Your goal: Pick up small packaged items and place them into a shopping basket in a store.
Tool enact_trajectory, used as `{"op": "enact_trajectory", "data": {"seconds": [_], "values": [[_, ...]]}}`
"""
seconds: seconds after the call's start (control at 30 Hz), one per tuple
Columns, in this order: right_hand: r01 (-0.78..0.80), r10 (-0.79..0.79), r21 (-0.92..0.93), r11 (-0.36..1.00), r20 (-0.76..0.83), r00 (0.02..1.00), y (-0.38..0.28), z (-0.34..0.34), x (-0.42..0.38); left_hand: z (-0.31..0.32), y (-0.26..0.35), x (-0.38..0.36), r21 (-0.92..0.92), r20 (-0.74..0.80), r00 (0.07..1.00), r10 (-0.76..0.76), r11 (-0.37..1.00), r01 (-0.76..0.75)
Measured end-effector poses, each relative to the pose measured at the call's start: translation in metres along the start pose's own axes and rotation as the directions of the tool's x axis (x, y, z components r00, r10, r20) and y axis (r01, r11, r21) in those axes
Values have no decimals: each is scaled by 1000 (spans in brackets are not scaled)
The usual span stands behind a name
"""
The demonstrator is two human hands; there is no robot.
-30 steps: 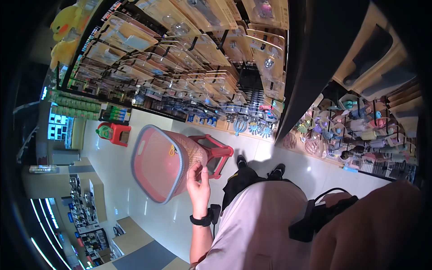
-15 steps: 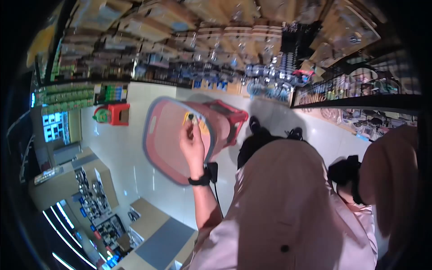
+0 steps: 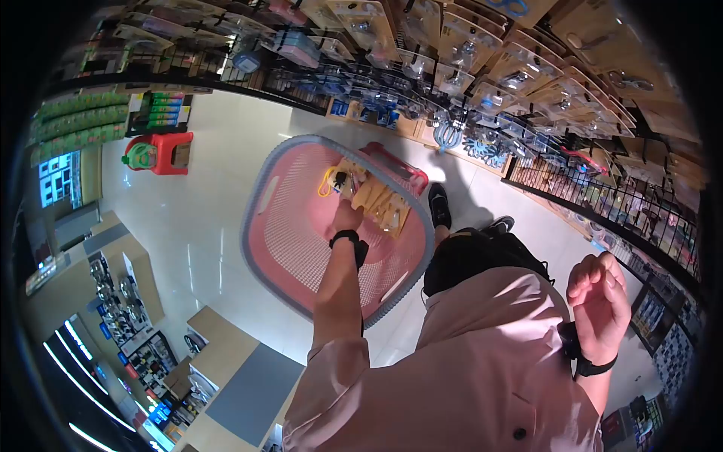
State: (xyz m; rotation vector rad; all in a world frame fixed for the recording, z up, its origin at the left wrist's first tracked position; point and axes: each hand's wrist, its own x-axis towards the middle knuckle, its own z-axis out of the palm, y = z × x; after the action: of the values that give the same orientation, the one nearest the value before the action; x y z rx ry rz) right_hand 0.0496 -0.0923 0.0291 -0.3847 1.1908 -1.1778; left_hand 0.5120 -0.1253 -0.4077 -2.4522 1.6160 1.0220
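Observation:
My left hand [image 3: 347,216] reaches down into a pink laundry basket [image 3: 263,226] with a grey rim. Its fingers are bent together at a small black-and-white item [image 3: 340,179]; what they grip is partly hidden. Beside the fingers lies a yellow loop [image 3: 325,182]. Several packs on tan cards [image 3: 382,207] lie in the basket just right of the hand. My right hand [image 3: 600,307] is raised at my side, palm turned up, fingers loosely curled with nothing visible in them. Both wrists wear black bands.
A red stool [image 3: 395,162] stands behind the basket, partly hidden. Racks of hanging carded goods [image 3: 467,53] run along the top. Another red stool [image 3: 172,153] with a green item stands at the left. A counter [image 3: 252,395] is at lower left. My shoes [image 3: 439,206] are near the basket.
My left hand has gone from in front of the basket's mouth down into it. The basket's inside now shows more fully. My right hand has come up into clear view, palm up.

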Motion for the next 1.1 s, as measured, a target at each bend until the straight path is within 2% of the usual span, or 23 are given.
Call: {"op": "enact_trajectory", "data": {"seconds": [0.07,0.2,0.33,0.43,0.53,0.63,0.67,0.8,0.87,0.97,1.07,1.1], "values": [[-6,5,-44,999,-40,999,3,13,2,10,29,-13,-56,39,999,-37,998,39],[-71,62,-113,991,-85,994,12,34,7,48,39,-13,76,-99,986,137,989,-130],[-109,84,-180,978,-137,987,23,42,10,55,42,-7,118,-204,963,176,981,-154],[-109,80,-199,974,-148,986,28,44,13,53,44,-9,154,-158,981,113,984,-88],[-133,103,-200,971,-153,983,32,51,16,72,27,-20,136,73,997,27,990,-36],[-153,120,-206,966,-166,979,35,56,16,92,19,-40,152,113,991,-78,987,61],[-151,116,-215,965,-166,979,36,56,17,105,11,-38,188,211,971,-114,979,74],[-175,137,-230,957,-174,975,40,55,22,108,30,-44,126,147,970,-196,976,178],[-190,149,-237,953,-179,972,43,57,24,104,37,-47,130,123,973,-196,975,180],[-200,160,-251,947,-173,972,45,60,28,109,33,-42,143,201,950,-238,967,212],[-210,171,-236,949,-174,970,46,61,30,107,32,-43,79,221,946,-237,971,225],[-208,171,-233,950,-171,970,47,60,31,106,33,-44,98,182,965,-189,980,174]]}}
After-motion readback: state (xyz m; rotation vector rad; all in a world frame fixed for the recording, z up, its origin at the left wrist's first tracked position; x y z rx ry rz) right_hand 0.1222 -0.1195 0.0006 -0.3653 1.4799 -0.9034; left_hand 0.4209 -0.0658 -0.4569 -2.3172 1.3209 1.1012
